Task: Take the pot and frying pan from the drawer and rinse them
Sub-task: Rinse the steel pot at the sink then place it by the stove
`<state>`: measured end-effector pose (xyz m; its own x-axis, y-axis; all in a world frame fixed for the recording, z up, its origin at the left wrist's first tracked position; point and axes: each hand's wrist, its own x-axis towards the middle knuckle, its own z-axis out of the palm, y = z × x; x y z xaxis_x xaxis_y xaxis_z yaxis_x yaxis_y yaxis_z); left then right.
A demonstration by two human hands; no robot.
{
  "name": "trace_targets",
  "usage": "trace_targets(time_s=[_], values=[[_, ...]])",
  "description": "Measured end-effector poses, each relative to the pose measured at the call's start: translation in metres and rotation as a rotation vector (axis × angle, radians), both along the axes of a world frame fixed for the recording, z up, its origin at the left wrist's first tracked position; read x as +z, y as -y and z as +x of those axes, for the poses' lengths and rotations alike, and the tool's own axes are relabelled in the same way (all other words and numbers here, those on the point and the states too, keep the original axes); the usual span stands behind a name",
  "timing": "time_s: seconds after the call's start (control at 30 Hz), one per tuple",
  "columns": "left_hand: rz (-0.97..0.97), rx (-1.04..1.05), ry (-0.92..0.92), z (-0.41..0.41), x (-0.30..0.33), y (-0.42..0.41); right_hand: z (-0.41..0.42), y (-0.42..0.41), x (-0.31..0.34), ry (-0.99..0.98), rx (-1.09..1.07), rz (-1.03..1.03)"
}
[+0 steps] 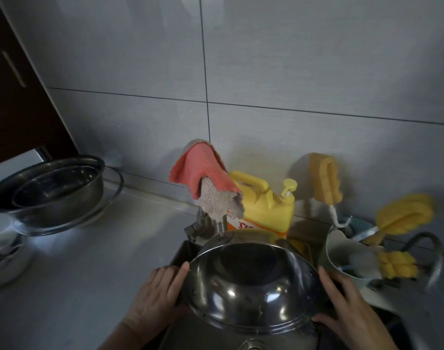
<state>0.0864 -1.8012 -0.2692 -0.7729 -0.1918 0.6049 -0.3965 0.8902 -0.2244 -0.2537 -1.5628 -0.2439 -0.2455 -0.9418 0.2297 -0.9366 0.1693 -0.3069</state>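
Dim, soft kitchen light, wide-angle view

Bright glints sit on the steel pot (pixel 253 286); the cloth (pixel 203 178) and sponges (pixel 325 178) throw soft shadows on the tiled wall (pixel 291 72). Grout lines bow, and the right edge blurs.

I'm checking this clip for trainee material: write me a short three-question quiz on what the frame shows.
1. True or false: both hands grip the round stainless steel pot over the sink.
2. What hangs over the metal tap? A) a pink and beige cloth B) a blue towel C) a black glove
3. Which thing stands directly behind the pot, against the grey tiled wall?

Key:
1. True: left hand and right hand hold its opposite sides.
2. A, the pink and beige cloth.
3. The yellow plastic detergent jug with a pump.
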Motion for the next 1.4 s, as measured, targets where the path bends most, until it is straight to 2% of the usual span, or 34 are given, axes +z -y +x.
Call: trace_targets(time_s=[0.27, 0.5, 0.73, 0.9, 1.1, 1.23, 1.33, 1.4], values=[[-0.032, 0.2, -0.058, 0.065, -0.003, 0.008, 0.041, 0.046, 0.004, -0.067, 0.167, -0.042], [0.006, 0.248, -0.071, 0.098, 0.004, 0.014, 0.062, 0.07, 0.008, -0.073, 0.267, -0.084], [0.023, 0.19, -0.09, 0.073, 0.01, 0.004, 0.046, 0.054, 0.008, -0.058, 0.2, -0.082], [0.064, 0.122, -0.003, 0.045, 0.013, -0.008, 0.031, 0.028, 0.013, 0.014, 0.032, -0.047], [0.118, 0.044, 0.06, 0.01, 0.017, -0.019, 0.017, -0.01, 0.009, 0.008, 0.015, -0.126], [0.294, 0.075, 0.185, -0.006, 0.018, -0.033, 0.005, -0.024, 0.015, 0.017, -0.031, -0.11], [0.458, 0.156, 0.332, -0.018, 0.03, -0.042, -0.007, -0.032, 0.013, 0.066, -0.019, 0.15], [0.644, 0.198, 0.435, -0.023, 0.035, -0.042, -0.014, -0.033, 0.009, 0.098, 0.045, 0.213]])
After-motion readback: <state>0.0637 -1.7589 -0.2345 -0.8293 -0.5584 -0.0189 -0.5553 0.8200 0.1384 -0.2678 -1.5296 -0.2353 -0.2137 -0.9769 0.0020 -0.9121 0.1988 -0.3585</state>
